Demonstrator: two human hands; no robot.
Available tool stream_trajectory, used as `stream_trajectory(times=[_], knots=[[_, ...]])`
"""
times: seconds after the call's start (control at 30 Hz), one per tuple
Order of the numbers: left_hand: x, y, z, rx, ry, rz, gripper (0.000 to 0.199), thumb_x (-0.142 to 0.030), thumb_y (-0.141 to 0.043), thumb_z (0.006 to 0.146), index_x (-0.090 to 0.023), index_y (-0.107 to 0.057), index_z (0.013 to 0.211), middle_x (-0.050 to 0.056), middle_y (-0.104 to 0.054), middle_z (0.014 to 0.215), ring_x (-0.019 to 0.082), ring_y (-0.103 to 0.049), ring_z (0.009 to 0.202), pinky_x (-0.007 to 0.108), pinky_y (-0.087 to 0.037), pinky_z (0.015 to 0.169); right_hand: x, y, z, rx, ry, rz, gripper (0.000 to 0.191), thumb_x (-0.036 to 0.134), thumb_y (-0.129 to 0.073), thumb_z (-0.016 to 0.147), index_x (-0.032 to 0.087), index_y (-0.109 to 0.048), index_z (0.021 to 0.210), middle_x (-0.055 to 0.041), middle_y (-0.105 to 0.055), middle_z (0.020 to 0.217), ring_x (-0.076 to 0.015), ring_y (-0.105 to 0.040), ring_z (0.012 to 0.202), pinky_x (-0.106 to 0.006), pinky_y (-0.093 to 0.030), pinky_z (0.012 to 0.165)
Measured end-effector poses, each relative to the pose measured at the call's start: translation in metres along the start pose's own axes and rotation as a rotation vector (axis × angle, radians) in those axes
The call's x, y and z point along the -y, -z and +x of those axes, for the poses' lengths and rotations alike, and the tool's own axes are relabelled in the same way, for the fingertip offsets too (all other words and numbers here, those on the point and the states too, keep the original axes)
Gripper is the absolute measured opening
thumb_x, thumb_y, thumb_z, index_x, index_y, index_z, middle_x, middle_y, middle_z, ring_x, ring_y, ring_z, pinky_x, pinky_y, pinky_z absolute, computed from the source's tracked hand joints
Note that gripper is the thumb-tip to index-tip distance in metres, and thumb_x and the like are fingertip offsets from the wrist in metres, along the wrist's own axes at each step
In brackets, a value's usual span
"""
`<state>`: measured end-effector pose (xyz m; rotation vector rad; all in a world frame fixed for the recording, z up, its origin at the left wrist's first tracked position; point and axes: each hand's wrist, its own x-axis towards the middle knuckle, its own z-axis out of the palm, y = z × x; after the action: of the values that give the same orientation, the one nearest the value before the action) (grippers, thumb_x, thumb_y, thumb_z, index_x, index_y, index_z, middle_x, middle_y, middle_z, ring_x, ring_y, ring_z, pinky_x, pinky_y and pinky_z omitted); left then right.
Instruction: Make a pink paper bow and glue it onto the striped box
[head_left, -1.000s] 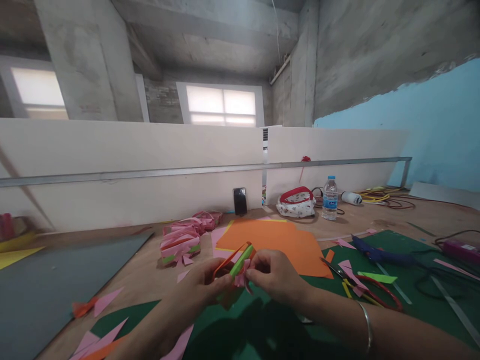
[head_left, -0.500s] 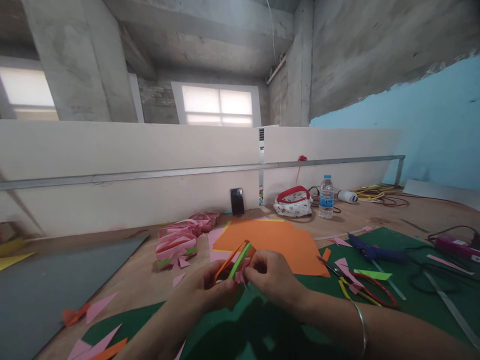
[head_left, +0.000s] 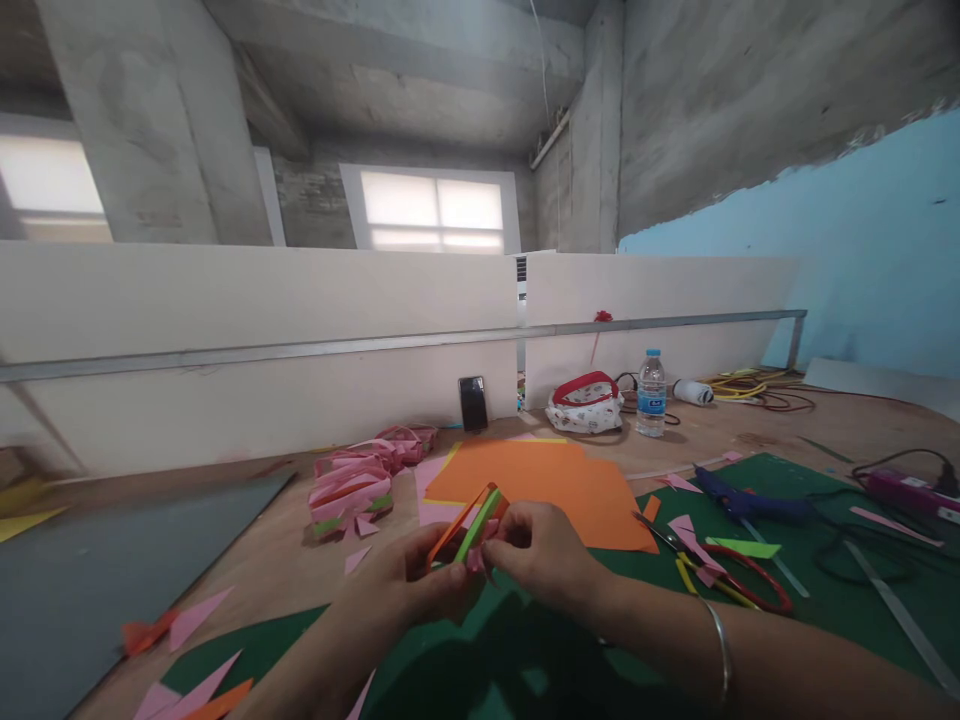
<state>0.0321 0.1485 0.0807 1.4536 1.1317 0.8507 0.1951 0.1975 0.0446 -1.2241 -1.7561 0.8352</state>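
Note:
Between my hands, above the green cutting mat (head_left: 525, 640), is a small folded paper piece (head_left: 477, 524) with orange, lime green and pink strips. My left hand (head_left: 427, 580) is closed on its lower left side, thumb along the near edge. On the other side, my right hand (head_left: 536, 545) pinches the pink part with thumb and forefinger. Behind them lie orange paper sheets (head_left: 540, 485) with yellow and pink edges showing beneath. Left of those sits a heap of folded pink paper pieces (head_left: 360, 485).
To the right are scissors (head_left: 739, 580) with red and yellow handles, among paper scraps, and a blue glue gun (head_left: 750, 500). A water bottle (head_left: 651, 395), a white pouch (head_left: 585, 405) and a phone (head_left: 473, 403) stand at the back. A grey board (head_left: 127, 580) lies left.
Both hands stay in nearly the same place, still holding the paper piece. The right fingers have shifted very slightly on the pink part. The whole view has drifted a little.

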Motion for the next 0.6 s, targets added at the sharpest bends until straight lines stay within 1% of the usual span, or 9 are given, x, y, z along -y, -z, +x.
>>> stream_trajectory(times=[0.1, 0.2, 0.27, 0.33, 0.43, 0.5, 0.6], knots=[[0.0011, 0.0017, 0.0009, -0.005, -0.028, 0.000, 0.042, -0.047, -0.065, 0.074, -0.023, -0.062, 0.109, -0.001, -0.057, 0.080, 0.016, -0.046, 0.073, 0.026, -0.038, 0.067, -0.0018, 0.0016, 0.0025, -0.051, -0.058, 0.007, 0.022, 0.026, -0.067, 0.061, 0.019, -0.046, 0.058, 0.0036, -0.050, 0.057, -0.0116, -0.045, 0.056, -0.023, -0.032, 0.050], [0.0021, 0.0022, 0.0017, -0.034, -0.057, 0.010, 0.037, -0.046, -0.065, 0.075, -0.026, -0.063, 0.106, -0.002, -0.058, 0.083, 0.016, -0.048, 0.078, 0.024, -0.037, 0.068, -0.0037, 0.0021, 0.0045, -0.081, -0.109, 0.061, 0.033, 0.032, -0.072, 0.057, 0.018, -0.050, 0.077, 0.0000, -0.054, 0.073, -0.0147, -0.050, 0.067, -0.024, -0.037, 0.055], [0.0029, 0.0017, 0.0020, -0.048, -0.069, 0.023, 0.035, -0.045, -0.065, 0.074, -0.026, -0.064, 0.103, -0.002, -0.059, 0.083, 0.016, -0.048, 0.079, 0.024, -0.037, 0.068, -0.0050, 0.0009, 0.0047, -0.039, -0.125, 0.138, 0.043, 0.030, -0.072, 0.058, 0.017, -0.051, 0.094, -0.0025, -0.058, 0.084, -0.0162, -0.055, 0.074, -0.025, -0.042, 0.059], [0.0041, 0.0011, 0.0025, -0.034, -0.086, 0.029, 0.035, -0.045, -0.065, 0.074, -0.025, -0.064, 0.103, -0.002, -0.058, 0.078, 0.015, -0.046, 0.073, 0.024, -0.035, 0.064, -0.0062, -0.0007, 0.0041, 0.026, -0.131, 0.226, 0.047, 0.025, -0.070, 0.060, 0.017, -0.051, 0.102, -0.0035, -0.062, 0.089, -0.0167, -0.059, 0.078, -0.025, -0.045, 0.061], [0.0062, 0.0015, 0.0035, -0.008, -0.093, 0.027, 0.037, -0.043, -0.065, 0.074, -0.022, -0.064, 0.105, -0.003, -0.056, 0.075, 0.014, -0.043, 0.068, 0.024, -0.034, 0.061, -0.0066, -0.0014, 0.0023, 0.096, -0.136, 0.316, 0.042, 0.021, -0.068, 0.060, 0.017, -0.054, 0.099, -0.0040, -0.065, 0.093, -0.0174, -0.061, 0.084, -0.025, -0.047, 0.066], [0.0067, 0.0023, 0.0039, -0.002, -0.082, 0.021, 0.038, -0.040, -0.066, 0.074, -0.023, -0.063, 0.107, -0.003, -0.056, 0.073, 0.013, -0.043, 0.067, 0.023, -0.033, 0.060, -0.0057, 0.0001, 0.0010, 0.113, -0.144, 0.345, 0.036, 0.020, -0.068, 0.060, 0.016, -0.056, 0.094, -0.0036, -0.066, 0.091, -0.0180, -0.062, 0.085, -0.026, -0.047, 0.069], [0.0047, 0.0019, 0.0028, 0.012, -0.065, 0.015, 0.038, -0.040, -0.066, 0.073, -0.025, -0.064, 0.108, -0.003, -0.059, 0.075, 0.013, -0.046, 0.067, 0.022, -0.035, 0.058, -0.0033, 0.0032, -0.0003, 0.116, -0.164, 0.365, 0.032, 0.019, -0.067, 0.060, 0.016, -0.056, 0.090, -0.0030, -0.065, 0.087, -0.0186, -0.061, 0.084, -0.026, -0.047, 0.069]])
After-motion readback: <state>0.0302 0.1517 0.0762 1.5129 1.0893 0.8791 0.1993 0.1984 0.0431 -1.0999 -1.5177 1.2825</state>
